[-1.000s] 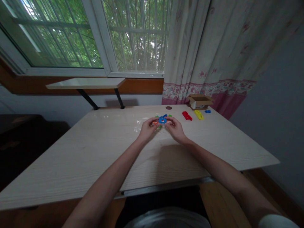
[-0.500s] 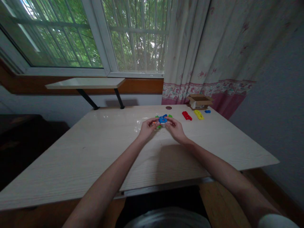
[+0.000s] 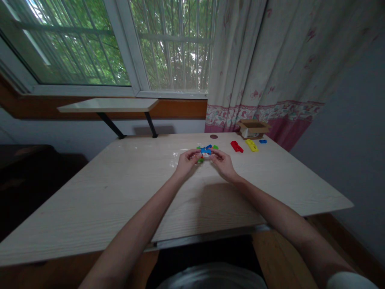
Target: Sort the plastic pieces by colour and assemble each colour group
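A small blue plastic piece (image 3: 206,151) is held between the fingertips of both hands, just over the middle of the table. My left hand (image 3: 189,160) pinches its left end, and my right hand (image 3: 221,161) pinches its right end. Its exact shape is hard to make out at this tilt. Behind and beneath it lie several small coloured pieces, among them a green piece (image 3: 215,147) and another green piece (image 3: 200,160) by my left fingertips. The hands and the held piece partly hide this group.
To the right lie a red piece (image 3: 236,147), a yellow piece (image 3: 252,145) and a small blue piece (image 3: 263,141). An open cardboard box (image 3: 253,131) stands behind them. A brown disc (image 3: 213,137) is near the table's back edge. A raised shelf (image 3: 111,105) stands at the back left.
The blue piece has been tilted between my fingers: its flat face with a hole showed before, and now it appears narrower, more edge-on. Both hands stay in nearly the same place.
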### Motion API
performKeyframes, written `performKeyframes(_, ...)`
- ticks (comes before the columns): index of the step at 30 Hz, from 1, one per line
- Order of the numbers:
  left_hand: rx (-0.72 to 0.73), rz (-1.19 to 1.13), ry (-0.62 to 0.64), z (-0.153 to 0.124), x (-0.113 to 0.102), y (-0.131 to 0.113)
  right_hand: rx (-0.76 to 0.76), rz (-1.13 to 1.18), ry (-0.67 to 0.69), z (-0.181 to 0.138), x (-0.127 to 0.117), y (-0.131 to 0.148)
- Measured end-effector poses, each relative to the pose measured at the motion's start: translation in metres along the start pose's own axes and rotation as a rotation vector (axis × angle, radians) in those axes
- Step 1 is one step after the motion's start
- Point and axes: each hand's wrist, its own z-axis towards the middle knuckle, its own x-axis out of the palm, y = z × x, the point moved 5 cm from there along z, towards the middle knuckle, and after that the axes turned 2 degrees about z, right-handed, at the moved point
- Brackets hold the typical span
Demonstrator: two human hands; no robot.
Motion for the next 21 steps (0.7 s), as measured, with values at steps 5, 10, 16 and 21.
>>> performKeyframes(5, 0.009, -0.005, 0.006, -0.001, 0.001, -0.001, -0.011, -0.013, -0.006, 0.000, -0.001, -0.002)
performKeyframes(10, -0.015, 0.002, 0.010, -0.001, 0.002, -0.003, -0.055, -0.068, -0.006, -0.001, -0.002, 0.002)
performKeyframes(16, -0.050, -0.008, 0.024, -0.001, 0.002, 0.000, -0.154, -0.193, 0.024, -0.004, -0.001, 0.014)
performKeyframes(21, 0.016, 0.013, 0.047, -0.002, 0.003, -0.003, -0.198, -0.202, 0.011, -0.004, 0.000, 0.016)
